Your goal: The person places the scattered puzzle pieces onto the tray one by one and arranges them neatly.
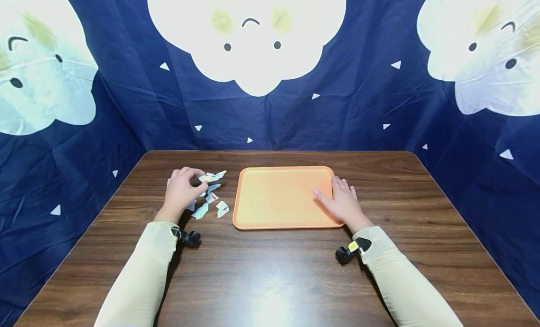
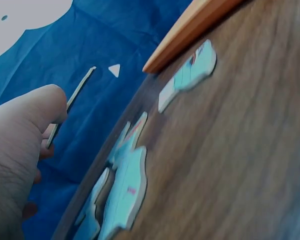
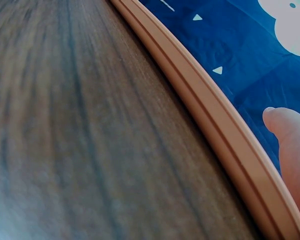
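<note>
In the head view, my left hand [image 1: 181, 188] pinches a flat, irregular puzzle piece [image 1: 213, 176] between thumb and fingers. It is raised off the table, and the left wrist view shows this piece [image 2: 75, 97] almost edge-on behind the thumb. Below and beside that hand lie several loose light-blue puzzle pieces [image 1: 201, 210] with printed marks. One piece [image 1: 222, 209] lies apart, closer to the tray. My right hand [image 1: 343, 202] holds the right rim of an orange tray [image 1: 278, 198], thumb over the inside and fingers along the outer side. The fingers' undersides are hidden.
The tray lies flat on a dark wooden table [image 1: 270, 261], showing a bare inner surface. A blue cloth with white clouds [image 1: 363, 97] hangs behind the table and along both sides. Each wrist carries a small black camera [image 1: 191, 239].
</note>
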The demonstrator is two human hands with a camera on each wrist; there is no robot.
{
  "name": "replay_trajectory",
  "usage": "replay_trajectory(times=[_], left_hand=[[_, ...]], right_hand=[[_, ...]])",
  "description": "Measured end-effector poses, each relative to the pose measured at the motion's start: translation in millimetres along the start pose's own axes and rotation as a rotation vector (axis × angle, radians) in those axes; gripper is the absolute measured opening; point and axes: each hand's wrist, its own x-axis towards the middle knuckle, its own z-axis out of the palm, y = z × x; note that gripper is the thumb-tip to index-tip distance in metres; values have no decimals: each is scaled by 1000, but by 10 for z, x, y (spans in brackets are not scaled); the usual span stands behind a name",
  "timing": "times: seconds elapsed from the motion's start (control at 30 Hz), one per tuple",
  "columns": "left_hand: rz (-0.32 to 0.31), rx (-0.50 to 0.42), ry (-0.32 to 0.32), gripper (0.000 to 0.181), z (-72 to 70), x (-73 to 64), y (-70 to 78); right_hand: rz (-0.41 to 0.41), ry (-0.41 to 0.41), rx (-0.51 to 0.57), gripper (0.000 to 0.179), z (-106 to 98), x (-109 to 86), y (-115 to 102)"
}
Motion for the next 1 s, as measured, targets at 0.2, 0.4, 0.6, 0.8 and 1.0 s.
replay_trajectory(times=[0.2, 0.4, 0.6, 0.8, 1.0], left_hand=[[7, -15, -5, 31, 20, 19, 103], [16, -34, -5, 31, 59, 52, 211], [28, -59, 1, 31, 140, 82, 290], [25, -82, -22, 33, 188, 97, 406], [19, -99, -41, 32, 240, 114, 513]], right_hand=[[0, -3, 0, 103, 11, -2, -5], [-5, 6, 0, 104, 10, 2, -6], [-6, 11, -6, 104, 16, 9, 10], [-3, 10, -3, 104, 15, 11, 12], [2, 6, -2, 106, 8, 13, 7]])
